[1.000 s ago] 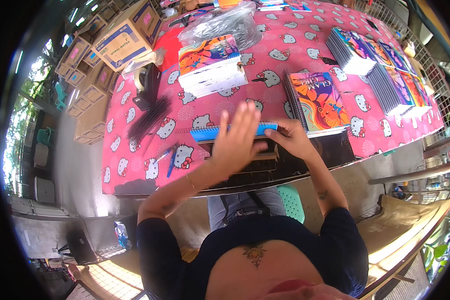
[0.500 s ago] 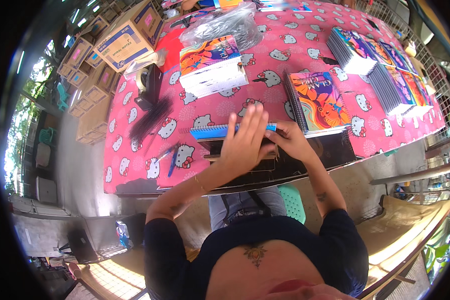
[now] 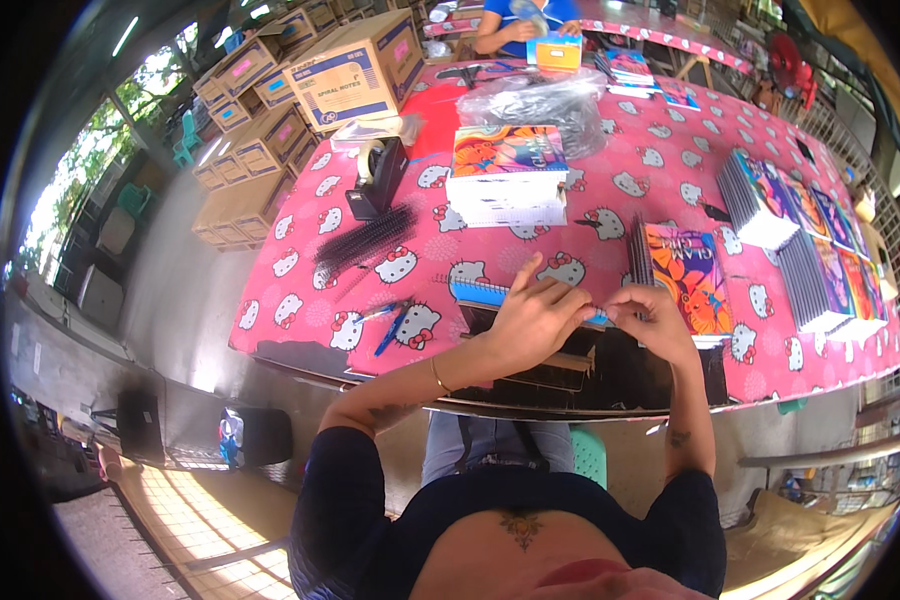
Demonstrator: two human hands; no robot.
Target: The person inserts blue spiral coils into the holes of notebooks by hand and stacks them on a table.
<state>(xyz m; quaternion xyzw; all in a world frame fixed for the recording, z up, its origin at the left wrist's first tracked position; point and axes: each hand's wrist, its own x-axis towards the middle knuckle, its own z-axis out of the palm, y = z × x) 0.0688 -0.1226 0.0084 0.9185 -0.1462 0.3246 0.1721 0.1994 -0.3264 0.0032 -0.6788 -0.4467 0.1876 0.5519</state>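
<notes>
A spiral notebook (image 3: 478,291) with a blue cover stands on its edge in front of me, its coil along the top. My left hand (image 3: 542,318) lies across it, one finger raised and the others bent around its top edge near the right end. At that right end, the fingertips of my right hand (image 3: 658,318) pinch the coil's tip. A dark stand with a brown board (image 3: 570,362) sits beneath, partly hidden by my left hand. Just beyond my right hand lies a stack of bright-covered spiral notebooks (image 3: 685,275).
A bundle of black plastic coils (image 3: 365,243) lies left, with pens (image 3: 392,328) nearer me. Behind are a tape dispenser (image 3: 377,180), unbound books (image 3: 507,190) and a plastic bag (image 3: 545,105). Notebook stacks (image 3: 820,275) stand right; cartons (image 3: 355,75) far left. Another person (image 3: 505,35) works opposite.
My view has tilted up, showing the person opposite. My left hand's fingers, stretched flat before, are now bent at the coil's right end, close to my right hand.
</notes>
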